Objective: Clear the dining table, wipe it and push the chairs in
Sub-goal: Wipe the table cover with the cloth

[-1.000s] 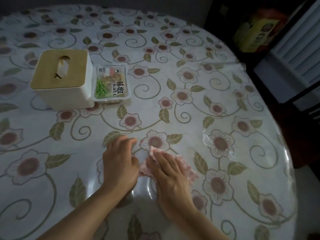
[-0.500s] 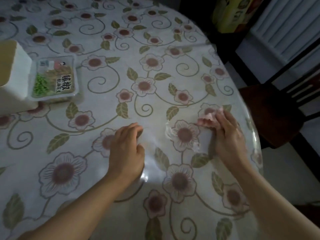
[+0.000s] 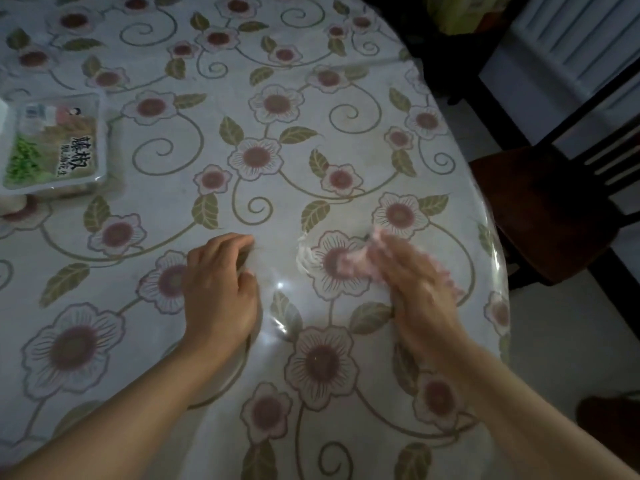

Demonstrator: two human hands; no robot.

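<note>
Since half a second ago the right hand (image 3: 419, 289) has dragged the crumpled pink cloth (image 3: 360, 252) leftward from the round floral-covered bench's (image 3: 311, 98) right edge, over a white smear (image 3: 304, 258); straight fingers press it flat. Left hand (image 3: 221, 292) rests loosely curled nearby. Open bench lies ahead.

1. We see our left hand (image 3: 221, 289) at seven o'clock: bare, no ring or watch.
2. Our right hand (image 3: 415, 282) at four o'clock: motion-blurred, forearm unsleeved.
</note>
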